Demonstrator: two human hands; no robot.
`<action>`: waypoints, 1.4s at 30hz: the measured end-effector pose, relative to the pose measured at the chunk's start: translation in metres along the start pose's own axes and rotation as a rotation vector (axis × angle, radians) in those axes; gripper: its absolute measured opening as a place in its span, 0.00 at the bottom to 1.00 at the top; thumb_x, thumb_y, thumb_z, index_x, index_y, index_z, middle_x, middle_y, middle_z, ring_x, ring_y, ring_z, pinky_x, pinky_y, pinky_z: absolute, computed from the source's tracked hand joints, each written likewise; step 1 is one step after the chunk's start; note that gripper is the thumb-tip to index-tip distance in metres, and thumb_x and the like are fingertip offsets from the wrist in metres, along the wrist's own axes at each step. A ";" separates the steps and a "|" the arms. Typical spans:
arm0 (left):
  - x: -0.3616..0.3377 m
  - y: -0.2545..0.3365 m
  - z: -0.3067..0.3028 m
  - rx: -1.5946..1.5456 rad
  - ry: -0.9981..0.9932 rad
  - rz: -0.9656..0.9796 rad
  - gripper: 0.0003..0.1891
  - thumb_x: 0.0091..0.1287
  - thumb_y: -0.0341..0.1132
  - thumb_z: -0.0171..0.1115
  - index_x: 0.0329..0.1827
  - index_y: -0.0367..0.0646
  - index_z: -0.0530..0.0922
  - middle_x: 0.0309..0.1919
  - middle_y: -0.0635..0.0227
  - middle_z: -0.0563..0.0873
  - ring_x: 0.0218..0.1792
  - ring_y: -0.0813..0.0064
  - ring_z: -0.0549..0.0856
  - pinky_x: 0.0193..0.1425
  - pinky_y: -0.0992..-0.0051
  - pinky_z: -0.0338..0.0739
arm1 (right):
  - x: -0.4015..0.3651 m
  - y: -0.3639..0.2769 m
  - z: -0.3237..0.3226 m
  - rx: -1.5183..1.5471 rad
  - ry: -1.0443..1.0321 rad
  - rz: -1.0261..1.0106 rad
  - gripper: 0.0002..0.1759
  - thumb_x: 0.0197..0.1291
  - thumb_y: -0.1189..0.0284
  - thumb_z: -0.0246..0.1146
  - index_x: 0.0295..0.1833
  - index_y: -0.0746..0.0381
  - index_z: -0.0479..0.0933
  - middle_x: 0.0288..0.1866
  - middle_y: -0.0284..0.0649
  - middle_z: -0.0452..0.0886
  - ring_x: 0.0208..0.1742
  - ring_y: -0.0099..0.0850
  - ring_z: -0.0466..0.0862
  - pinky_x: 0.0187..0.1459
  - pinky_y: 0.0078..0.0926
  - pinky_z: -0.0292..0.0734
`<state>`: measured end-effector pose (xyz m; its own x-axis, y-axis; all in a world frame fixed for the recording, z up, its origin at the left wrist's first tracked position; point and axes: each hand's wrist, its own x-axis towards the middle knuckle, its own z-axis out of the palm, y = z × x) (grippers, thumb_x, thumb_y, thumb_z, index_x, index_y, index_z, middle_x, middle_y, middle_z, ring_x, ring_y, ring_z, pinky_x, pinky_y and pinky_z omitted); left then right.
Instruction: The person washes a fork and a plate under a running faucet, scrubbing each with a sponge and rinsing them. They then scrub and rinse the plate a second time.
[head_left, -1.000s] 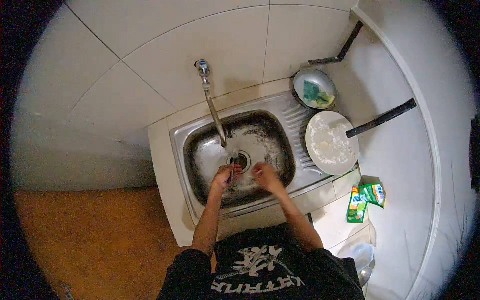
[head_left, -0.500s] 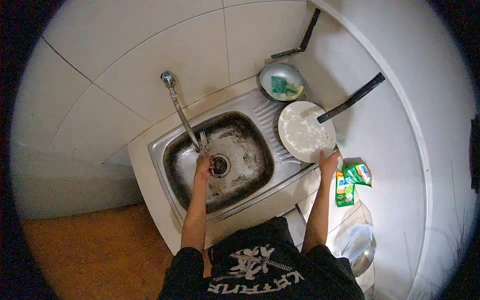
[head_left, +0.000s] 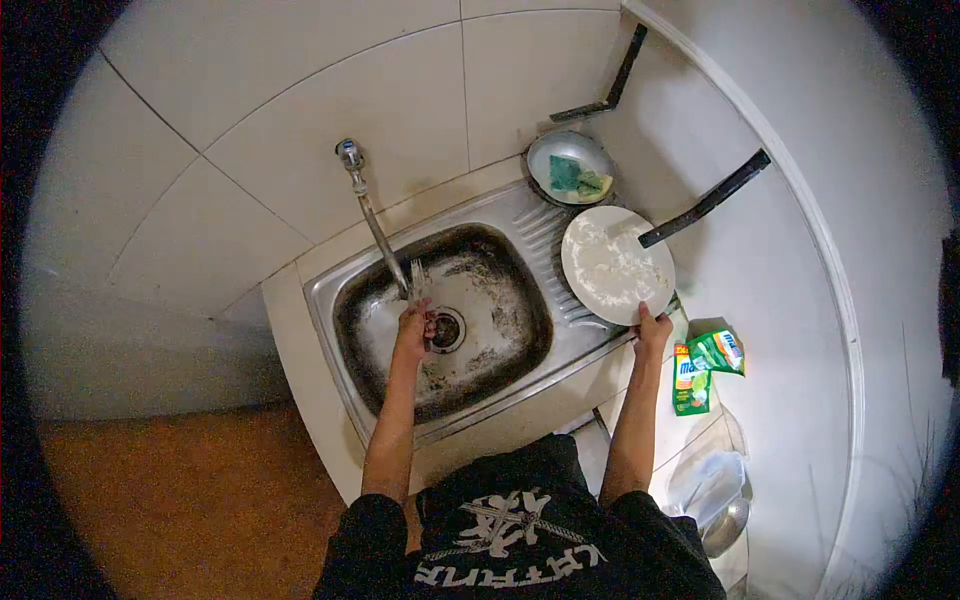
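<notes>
Round white plate is right of the rectangular steel sink, and the right hand grips its near rim; over the sink, the left hand grips a silver metal fork.

Fork: metal, tines pointing away from person, handle mostly hidden in left fingers; held over left part of sink basin. Plate: round, white, face up, patchy white residue across face; right of sink basin, near rim edge gripped by right fingers. Can't tell if plate is slightly lifted.
</notes>
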<state>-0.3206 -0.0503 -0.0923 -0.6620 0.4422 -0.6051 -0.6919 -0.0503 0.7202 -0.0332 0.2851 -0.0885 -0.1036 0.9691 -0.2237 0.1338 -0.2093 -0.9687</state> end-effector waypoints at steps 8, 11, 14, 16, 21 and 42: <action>-0.026 0.006 -0.004 0.023 0.068 -0.086 0.11 0.65 0.37 0.49 0.48 0.44 0.71 0.24 0.71 0.74 0.17 0.85 0.67 0.15 0.85 0.59 | -0.025 -0.033 -0.005 0.514 -0.087 0.158 0.26 0.51 0.83 0.55 0.58 0.68 0.59 0.51 0.47 0.71 0.47 0.38 0.75 0.46 0.30 0.74; -0.023 -0.003 -0.011 0.040 0.028 0.018 0.12 0.65 0.37 0.49 0.48 0.44 0.71 0.24 0.71 0.74 0.17 0.85 0.67 0.15 0.85 0.59 | -0.036 -0.051 -0.009 0.591 -0.145 0.144 0.28 0.51 0.83 0.56 0.60 0.66 0.58 0.53 0.47 0.70 0.50 0.38 0.73 0.47 0.31 0.73; -0.032 -0.002 -0.012 0.049 0.042 0.006 0.12 0.65 0.39 0.49 0.47 0.44 0.71 0.24 0.72 0.74 0.17 0.85 0.66 0.15 0.85 0.59 | -0.043 -0.057 -0.011 0.552 -0.140 0.116 0.24 0.52 0.83 0.55 0.57 0.65 0.61 0.52 0.45 0.70 0.50 0.37 0.73 0.50 0.36 0.72; -0.037 -0.003 -0.013 0.055 0.057 -0.016 0.12 0.66 0.40 0.48 0.46 0.45 0.71 0.24 0.72 0.73 0.17 0.85 0.66 0.15 0.85 0.59 | -0.057 -0.072 -0.010 0.536 -0.171 0.088 0.24 0.51 0.83 0.56 0.56 0.65 0.62 0.51 0.45 0.71 0.49 0.36 0.73 0.49 0.34 0.73; -0.051 0.001 -0.014 0.013 0.124 -0.018 0.11 0.67 0.40 0.46 0.45 0.44 0.71 0.23 0.73 0.72 0.17 0.86 0.65 0.15 0.85 0.59 | -0.075 -0.089 -0.002 0.504 -0.226 0.191 0.24 0.50 0.81 0.59 0.54 0.64 0.64 0.48 0.42 0.73 0.48 0.33 0.74 0.48 0.28 0.74; -0.115 0.017 -0.066 0.179 0.288 0.155 0.07 0.66 0.36 0.46 0.38 0.47 0.72 0.21 0.77 0.68 0.16 0.87 0.64 0.16 0.86 0.59 | -0.164 0.053 0.174 0.201 -0.744 0.478 0.17 0.54 0.76 0.58 0.50 0.60 0.67 0.35 0.33 0.76 0.20 0.15 0.69 0.11 0.11 0.56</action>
<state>-0.2750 -0.1609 -0.0329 -0.8264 0.1707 -0.5366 -0.5326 0.0722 0.8433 -0.1804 0.0921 -0.1223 -0.7009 0.4530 -0.5510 0.1585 -0.6543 -0.7394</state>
